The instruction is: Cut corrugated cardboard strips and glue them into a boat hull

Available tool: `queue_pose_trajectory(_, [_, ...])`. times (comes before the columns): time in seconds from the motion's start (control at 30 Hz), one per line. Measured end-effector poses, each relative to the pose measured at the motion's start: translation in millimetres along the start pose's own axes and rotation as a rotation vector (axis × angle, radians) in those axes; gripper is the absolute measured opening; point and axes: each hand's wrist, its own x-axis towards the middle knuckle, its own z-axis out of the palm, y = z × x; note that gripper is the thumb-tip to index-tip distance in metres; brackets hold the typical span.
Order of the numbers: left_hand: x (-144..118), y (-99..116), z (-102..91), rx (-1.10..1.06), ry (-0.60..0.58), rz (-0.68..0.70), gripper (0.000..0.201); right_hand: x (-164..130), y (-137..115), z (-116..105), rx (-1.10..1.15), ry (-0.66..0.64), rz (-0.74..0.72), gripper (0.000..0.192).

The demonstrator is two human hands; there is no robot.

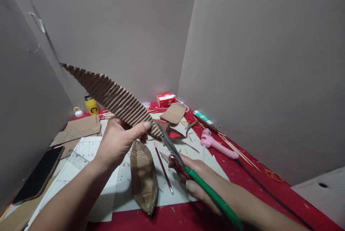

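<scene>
- The left hand (118, 141) pinches a long, tapering strip of brown corrugated cardboard (107, 94) between thumb and fingers, holding it raised above the table.
- The right hand (194, 177) has its fingers closed on green-handled scissors (185, 162), whose blades meet the strip's near right end.
- Below, a brown boat-shaped cardboard piece (144, 177) lies on white paper (175, 191), a thin red pencil (164, 170) just to its right.
- To the right rests a pink glue gun (215, 144); at far left, a black phone (40, 175); far back, a small yellow bottle (91, 105).
</scene>
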Motion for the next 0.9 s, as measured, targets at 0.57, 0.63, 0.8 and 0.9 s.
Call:
queue_pose_trajectory(0.57, [3.0, -8.9, -1.4, -0.095, -0.048, -0.019, 0.02, -3.4, 13.9, 11.1, 0.018, 0.028, 0.038, 0.03])
queue_pose_trajectory(0.63, [3.1, -9.1, -1.3, -0.117, -0.059, -0.013, 0.019, -4.1, 16.4, 13.0, 0.015, 0.03, 0.042, 0.031])
queue_pose_trajectory(0.8, [3.6, -8.0, -1.2, -0.147, -0.071, 0.006, 0.018, -5.5, 21.8, 14.9, 0.034, 0.048, 0.039, 0.03])
queue_pose_trajectory(0.9, [4.1, -7.9, -1.6, -0.173, -0.085, 0.002, 0.017, -5.7, 22.5, 14.2, 0.051, 0.067, 0.023, 0.028])
